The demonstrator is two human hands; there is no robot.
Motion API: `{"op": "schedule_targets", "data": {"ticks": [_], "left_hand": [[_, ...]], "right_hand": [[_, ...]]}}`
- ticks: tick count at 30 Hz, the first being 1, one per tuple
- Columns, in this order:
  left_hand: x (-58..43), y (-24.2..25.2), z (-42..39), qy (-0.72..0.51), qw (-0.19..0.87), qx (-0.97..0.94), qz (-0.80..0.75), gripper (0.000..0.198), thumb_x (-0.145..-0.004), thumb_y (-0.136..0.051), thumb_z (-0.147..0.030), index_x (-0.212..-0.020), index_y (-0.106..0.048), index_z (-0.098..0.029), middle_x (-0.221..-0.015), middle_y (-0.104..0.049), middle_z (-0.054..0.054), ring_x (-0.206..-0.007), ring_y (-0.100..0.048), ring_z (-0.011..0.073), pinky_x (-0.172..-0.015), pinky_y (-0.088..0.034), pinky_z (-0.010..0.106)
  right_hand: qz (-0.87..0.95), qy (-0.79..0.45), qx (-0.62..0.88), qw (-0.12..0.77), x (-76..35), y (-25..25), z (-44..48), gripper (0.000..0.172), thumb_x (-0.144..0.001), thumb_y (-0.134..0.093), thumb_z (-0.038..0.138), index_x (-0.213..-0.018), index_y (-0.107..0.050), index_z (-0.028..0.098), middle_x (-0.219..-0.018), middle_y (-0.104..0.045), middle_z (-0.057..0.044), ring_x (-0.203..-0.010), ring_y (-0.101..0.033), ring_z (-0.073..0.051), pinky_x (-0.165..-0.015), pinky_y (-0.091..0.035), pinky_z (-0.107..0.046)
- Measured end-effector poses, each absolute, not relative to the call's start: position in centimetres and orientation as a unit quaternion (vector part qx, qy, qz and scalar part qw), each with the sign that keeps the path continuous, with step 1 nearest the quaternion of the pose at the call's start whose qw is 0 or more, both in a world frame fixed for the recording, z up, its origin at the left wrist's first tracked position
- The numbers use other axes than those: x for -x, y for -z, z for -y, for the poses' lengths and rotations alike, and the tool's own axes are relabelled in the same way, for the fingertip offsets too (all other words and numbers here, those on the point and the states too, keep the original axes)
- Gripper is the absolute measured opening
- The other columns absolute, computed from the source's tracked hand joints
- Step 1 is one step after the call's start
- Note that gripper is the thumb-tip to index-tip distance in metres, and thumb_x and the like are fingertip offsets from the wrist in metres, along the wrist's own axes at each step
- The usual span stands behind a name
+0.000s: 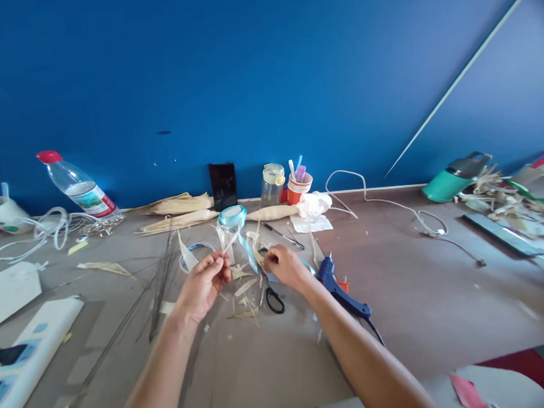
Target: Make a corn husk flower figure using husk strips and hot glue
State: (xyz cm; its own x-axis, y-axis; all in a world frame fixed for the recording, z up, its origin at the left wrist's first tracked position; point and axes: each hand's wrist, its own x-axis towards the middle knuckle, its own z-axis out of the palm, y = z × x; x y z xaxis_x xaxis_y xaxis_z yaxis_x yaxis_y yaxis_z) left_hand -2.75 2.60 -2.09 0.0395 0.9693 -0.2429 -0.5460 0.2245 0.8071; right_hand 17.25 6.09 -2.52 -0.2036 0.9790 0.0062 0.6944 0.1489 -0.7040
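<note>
My left hand (205, 280) pinches a small bunch of pale corn husk strips (226, 239) that fans upward from the fingertips. My right hand (283, 264) is curled closed just to its right, above the scraps; whatever its fingers hold is hidden. Below it lies a pair of scissors (275, 301) with black handles. A roll of light blue ribbon (232, 217) rests behind both hands, its loose end trailing down between them. Husk scraps (246, 286) are strewn on the table under the hands. To the right of my right hand lies a blue glue gun (338, 286).
Thin wires (159, 286) lie left of my left arm, near a white power strip (35, 357). Along the wall are a tilted plastic bottle (82, 189), corn husks (180, 220), a black phone (223, 185), a glass jar (272, 185), and paper cups (298, 191). A white cable (393, 205) runs right.
</note>
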Motion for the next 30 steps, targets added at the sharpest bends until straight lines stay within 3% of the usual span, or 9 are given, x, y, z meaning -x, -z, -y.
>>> {"op": "schedule_targets", "data": {"ticks": [3, 7, 14, 24, 30], "left_hand": [[2.5, 2.5, -2.8, -0.571, 0.621, -0.268, -0.464, 0.028, -0.066, -0.072, -0.021, -0.09, -0.062, -0.012, -0.071, -0.062, 0.001, -0.058, -0.059, 0.011, -0.058, -0.049, 0.023], [2.5, 3.3, -3.1, -0.578, 0.585, -0.292, -0.489, 0.029, -0.065, -0.073, -0.026, -0.089, -0.062, -0.014, -0.078, -0.066, 0.002, -0.07, -0.063, 0.0147, -0.069, -0.052, 0.029], [2.5, 3.6, -2.9, -0.557, 0.579, -0.328, -0.497, 0.035, -0.066, -0.073, -0.034, -0.093, -0.064, -0.014, -0.088, -0.068, 0.006, -0.082, -0.064, 0.0171, -0.082, -0.049, 0.032], [2.2, 3.6, -3.0, -0.549, 0.557, -0.352, -0.514, 0.034, -0.064, -0.074, -0.036, -0.088, -0.064, -0.015, -0.081, -0.069, 0.005, -0.073, -0.066, 0.0195, -0.075, -0.051, 0.035], [2.7, 4.8, -3.0, -0.52, 0.468, -0.437, -0.565, 0.038, -0.071, -0.067, -0.039, -0.1, -0.064, -0.016, -0.081, -0.072, 0.007, -0.079, -0.067, 0.0236, -0.078, -0.048, 0.036]], "right_hand": [[0.656, -0.421, 0.514, 0.357, -17.1, 1.8, -6.0, 0.014, -0.076, -0.053, 0.029, -0.067, -0.051, 0.018, -0.06, -0.052, 0.003, -0.057, -0.047, -0.01, -0.055, -0.035, -0.022], [0.487, -0.623, 0.375, 0.485, -16.6, 1.3, -5.4, 0.015, -0.067, -0.064, 0.026, -0.07, -0.051, 0.018, -0.055, -0.047, 0.006, -0.05, -0.04, -0.007, -0.051, -0.031, -0.021], [0.405, -0.699, 0.312, 0.5, -16.4, 1.1, -5.3, 0.021, -0.061, -0.072, 0.024, -0.074, -0.058, 0.016, -0.061, -0.05, 0.004, -0.049, -0.037, -0.005, -0.048, -0.026, -0.021], [0.415, -0.684, 0.319, 0.508, -16.1, 1.4, -5.0, 0.02, -0.062, -0.071, 0.025, -0.069, -0.054, 0.017, -0.052, -0.046, 0.007, -0.046, -0.038, -0.006, -0.048, -0.027, -0.021], [0.439, -0.677, 0.328, 0.492, -16.0, 1.5, -5.0, 0.025, -0.065, -0.071, 0.033, -0.068, -0.051, 0.018, -0.048, -0.047, 0.007, -0.043, -0.038, -0.006, -0.046, -0.027, -0.022]]}}
